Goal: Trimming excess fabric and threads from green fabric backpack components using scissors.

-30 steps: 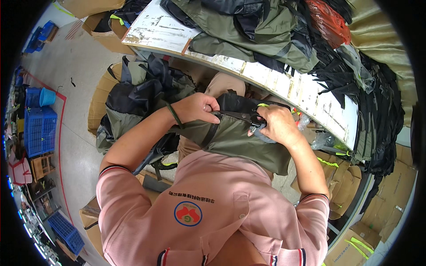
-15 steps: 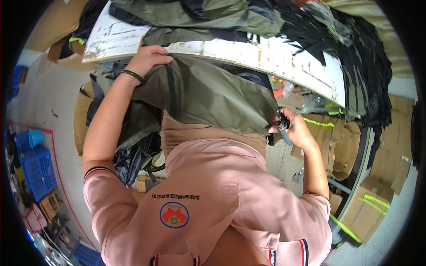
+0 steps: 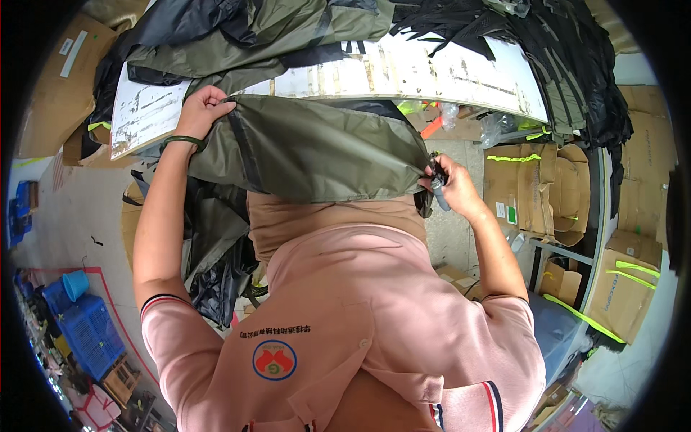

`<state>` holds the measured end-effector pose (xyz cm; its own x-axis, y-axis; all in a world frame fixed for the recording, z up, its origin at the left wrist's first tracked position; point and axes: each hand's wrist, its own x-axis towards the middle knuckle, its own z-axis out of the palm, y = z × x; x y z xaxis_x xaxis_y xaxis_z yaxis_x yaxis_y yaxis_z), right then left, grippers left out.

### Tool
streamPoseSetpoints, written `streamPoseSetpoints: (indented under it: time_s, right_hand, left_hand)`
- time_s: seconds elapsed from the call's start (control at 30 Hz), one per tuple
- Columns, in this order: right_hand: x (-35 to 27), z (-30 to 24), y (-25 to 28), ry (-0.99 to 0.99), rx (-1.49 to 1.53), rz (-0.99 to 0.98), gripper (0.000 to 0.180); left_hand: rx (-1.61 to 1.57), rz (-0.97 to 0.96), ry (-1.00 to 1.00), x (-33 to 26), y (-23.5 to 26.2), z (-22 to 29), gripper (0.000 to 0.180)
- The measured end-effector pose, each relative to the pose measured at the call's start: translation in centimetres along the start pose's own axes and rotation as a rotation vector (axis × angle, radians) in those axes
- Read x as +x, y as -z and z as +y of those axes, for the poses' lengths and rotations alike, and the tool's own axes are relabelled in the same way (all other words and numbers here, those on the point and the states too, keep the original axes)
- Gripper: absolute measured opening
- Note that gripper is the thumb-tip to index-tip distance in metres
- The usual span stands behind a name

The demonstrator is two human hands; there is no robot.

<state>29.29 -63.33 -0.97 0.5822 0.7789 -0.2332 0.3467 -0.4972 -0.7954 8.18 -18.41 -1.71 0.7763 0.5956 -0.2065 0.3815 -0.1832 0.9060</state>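
Note:
A wide piece of olive-green fabric (image 3: pixel 324 155) with a dark strip near its left side is stretched across my lap, in front of the table. My left hand (image 3: pixel 205 115) pinches its upper left corner at the table's edge. At the fabric's right end, my right hand (image 3: pixel 457 189) is closed around a small dark tool with a grey handle (image 3: pixel 439 194); its exact kind is unclear. The fingertips of that hand also touch the fabric's edge. More green and black fabric (image 3: pixel 216 234) hangs down at my left side.
The white, scuffed table (image 3: pixel 425 68) carries green and black fabric (image 3: pixel 288 36) and a heap of black straps (image 3: pixel 568 65). Cardboard boxes (image 3: pixel 529 191) stand at the right. Blue crates (image 3: pixel 90 338) sit on the floor at the left.
Both hands have moved a little left with the fabric, which now lies straighter and tauter between them. My view has shifted slightly. The small tool stays in my right hand.

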Motion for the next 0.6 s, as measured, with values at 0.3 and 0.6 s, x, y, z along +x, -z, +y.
streamPoseSetpoints:
  time_s: [0.3, 0.6]
  right_hand:
    - [1.6, 0.7, 0.4, -0.097, 0.153, -0.048, 0.022]
    - [1.6, -2.1, 1.9, -0.185, 0.323, -0.173, 0.025]
  left_hand:
    - [0.633, 0.118, -0.937, -6.0, -6.9, 6.5, 0.021]
    - [0.684, -0.08, -1.185, -10.7, -24.6, 4.7, 0.031]
